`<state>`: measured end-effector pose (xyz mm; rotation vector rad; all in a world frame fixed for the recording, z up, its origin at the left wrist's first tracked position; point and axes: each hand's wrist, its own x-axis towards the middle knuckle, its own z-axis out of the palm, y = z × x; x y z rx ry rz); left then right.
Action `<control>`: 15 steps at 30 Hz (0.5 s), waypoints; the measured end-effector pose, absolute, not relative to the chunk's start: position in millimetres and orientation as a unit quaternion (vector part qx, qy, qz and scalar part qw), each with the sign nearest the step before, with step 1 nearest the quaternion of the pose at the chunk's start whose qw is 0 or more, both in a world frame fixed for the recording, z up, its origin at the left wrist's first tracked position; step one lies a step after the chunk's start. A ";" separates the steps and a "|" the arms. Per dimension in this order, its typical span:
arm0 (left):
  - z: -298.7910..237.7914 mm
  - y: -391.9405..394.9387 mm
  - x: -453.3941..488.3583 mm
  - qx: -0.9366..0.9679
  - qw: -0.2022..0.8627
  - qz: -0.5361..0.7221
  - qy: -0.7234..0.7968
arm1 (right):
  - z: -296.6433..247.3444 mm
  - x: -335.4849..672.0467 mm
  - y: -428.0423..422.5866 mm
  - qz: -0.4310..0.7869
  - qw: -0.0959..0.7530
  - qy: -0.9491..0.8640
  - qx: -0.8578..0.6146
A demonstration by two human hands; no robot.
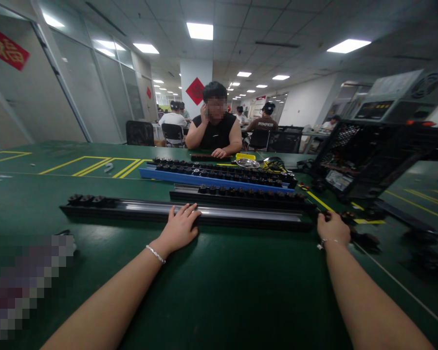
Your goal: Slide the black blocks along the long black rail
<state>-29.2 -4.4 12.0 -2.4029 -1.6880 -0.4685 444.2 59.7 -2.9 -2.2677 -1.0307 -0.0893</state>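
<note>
A long black rail (153,209) with a shiny inner channel lies across the green table in front of me. Several small black wheel-like parts (87,200) sit in its left end. My left hand (180,226) lies on the rail near its middle, fingers stretched over the near edge and channel. Just past the rail's right end, my right hand (333,229) has its fingers curled together; what they hold, if anything, is too dark to make out. Behind it are a shorter black rail (241,195) and a blue rail (219,181), both lined with several black wheel-like parts.
An open black computer case (372,155) stands at the right, with dark loose parts (365,240) near my right hand. Across the table (241,291) sits a person (215,126) with one hand on the tabletop. A yellow tray (245,157) and cables (275,165) lie beyond the rails.
</note>
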 end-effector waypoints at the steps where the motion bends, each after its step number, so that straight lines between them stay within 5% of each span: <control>1: 12.0 -4.1 -29.8 -0.804 0.081 -0.166 -0.566 | -1.9 442.2 56.7 -0.046 0.336 -0.386 -0.858; 9: 20.9 9.8 -65.5 -0.632 0.163 -0.308 -0.692 | 15.9 394.7 39.9 -0.219 0.396 -0.577 -0.680; 15: 22.0 13.5 -130.1 -0.406 0.066 -0.353 -0.841 | 9.7 325.4 41.9 -0.155 0.325 -0.751 -0.553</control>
